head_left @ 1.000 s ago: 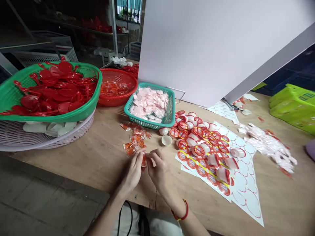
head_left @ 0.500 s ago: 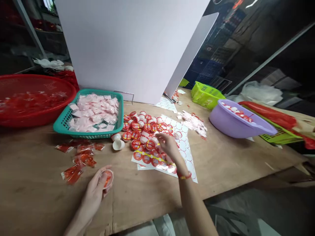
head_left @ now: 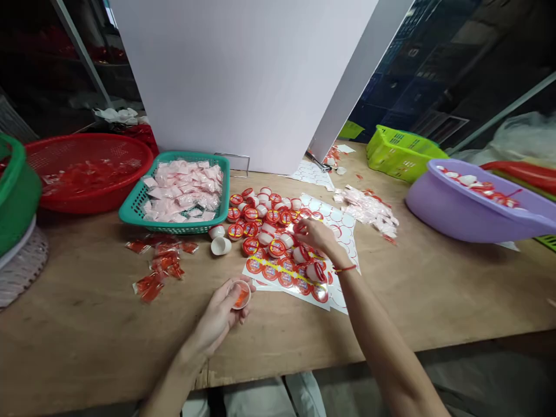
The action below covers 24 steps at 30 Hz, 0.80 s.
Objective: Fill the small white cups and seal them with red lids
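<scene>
Near the table's front edge my left hand (head_left: 221, 313) is wrapped round a small white cup (head_left: 247, 302), mouth towards me. A red packet (head_left: 240, 296) lies inside it, with my thumb over the opening. My right hand (head_left: 320, 236) reaches over the right side of a pile of small cups (head_left: 266, 227) with red printed lids. Its fingers are curled together at the pile; what they hold, if anything, is hidden. Under the pile's near side lies a sheet of round red stickers (head_left: 286, 279). An uncovered white cup (head_left: 221, 246) lies tipped left of the pile.
Loose red packets (head_left: 165, 263) lie left of the cups. Behind them are a teal basket (head_left: 174, 227) of pale pink packets and a red basket (head_left: 87, 200). A green basket (head_left: 17, 197) stands far left. A purple basin (head_left: 460, 217) and lime basket (head_left: 399, 156) stand right. A white board (head_left: 243, 81) rises behind.
The view has turned, shifting the table scene. My left hand, still holding the cup, has come closer to the sticker sheet. My right hand stays over the pile, and cups now show on the sheet below it.
</scene>
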Each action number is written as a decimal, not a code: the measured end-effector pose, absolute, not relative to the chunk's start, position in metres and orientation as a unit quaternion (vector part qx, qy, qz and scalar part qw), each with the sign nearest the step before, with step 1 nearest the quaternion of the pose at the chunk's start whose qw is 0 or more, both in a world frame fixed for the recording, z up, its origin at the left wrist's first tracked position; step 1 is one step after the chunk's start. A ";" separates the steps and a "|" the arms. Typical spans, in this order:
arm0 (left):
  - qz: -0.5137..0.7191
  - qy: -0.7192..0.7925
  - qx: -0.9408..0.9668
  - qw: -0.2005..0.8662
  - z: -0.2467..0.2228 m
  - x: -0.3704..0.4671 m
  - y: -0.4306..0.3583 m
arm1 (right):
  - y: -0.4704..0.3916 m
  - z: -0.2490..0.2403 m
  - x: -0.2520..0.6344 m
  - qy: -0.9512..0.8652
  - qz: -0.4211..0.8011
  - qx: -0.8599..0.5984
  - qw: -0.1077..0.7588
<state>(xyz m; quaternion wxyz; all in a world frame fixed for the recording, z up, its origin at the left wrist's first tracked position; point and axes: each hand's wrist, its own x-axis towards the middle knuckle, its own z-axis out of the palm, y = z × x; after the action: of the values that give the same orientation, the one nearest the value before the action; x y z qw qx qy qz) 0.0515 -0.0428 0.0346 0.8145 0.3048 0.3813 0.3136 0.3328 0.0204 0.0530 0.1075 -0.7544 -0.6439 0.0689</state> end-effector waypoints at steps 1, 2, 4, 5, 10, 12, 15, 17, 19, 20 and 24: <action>0.317 0.383 0.304 0.812 0.034 0.052 -0.043 | 0.010 0.060 0.324 -0.649 0.061 -0.745 0.144; 0.322 0.385 0.305 0.809 0.033 0.052 -0.044 | -0.002 0.067 0.312 -0.660 0.060 -0.727 0.182; 0.327 0.385 0.310 0.805 0.032 0.054 -0.045 | -0.030 0.076 0.278 -0.716 0.128 -0.612 0.310; 0.329 0.383 0.314 0.804 0.031 0.055 -0.045 | -0.044 0.076 0.258 -0.747 0.175 -0.547 0.335; 0.362 0.388 0.283 0.799 0.028 0.057 -0.046 | -0.093 0.045 0.178 -0.727 0.214 -0.525 0.387; 0.372 0.367 0.239 0.819 0.029 0.054 -0.046 | -0.099 0.031 0.166 -0.708 0.195 -0.536 0.415; 0.338 0.281 0.202 0.875 0.034 0.046 -0.049 | -0.099 0.022 0.164 -0.681 0.174 -0.556 0.443; 0.314 0.241 0.219 0.892 0.039 0.040 -0.052 | -0.097 0.025 0.166 -0.676 0.178 -0.554 0.453; 0.314 0.252 0.253 0.880 0.043 0.036 -0.055 | -0.096 0.029 0.167 -0.680 0.176 -0.540 0.464; 0.320 0.271 0.272 0.867 0.044 0.034 -0.056 | -0.095 0.031 0.166 -0.681 0.171 -0.535 0.471; 0.377 0.321 0.355 0.793 0.042 0.032 -0.057 | -0.096 0.031 0.161 -0.657 0.166 -0.533 0.506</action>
<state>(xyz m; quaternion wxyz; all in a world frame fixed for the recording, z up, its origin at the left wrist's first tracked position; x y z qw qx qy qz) 0.0324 -0.0574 0.0420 0.7930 0.3555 0.3207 0.3769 0.1610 -0.0960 0.0310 0.5057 -0.5335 -0.6574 0.1660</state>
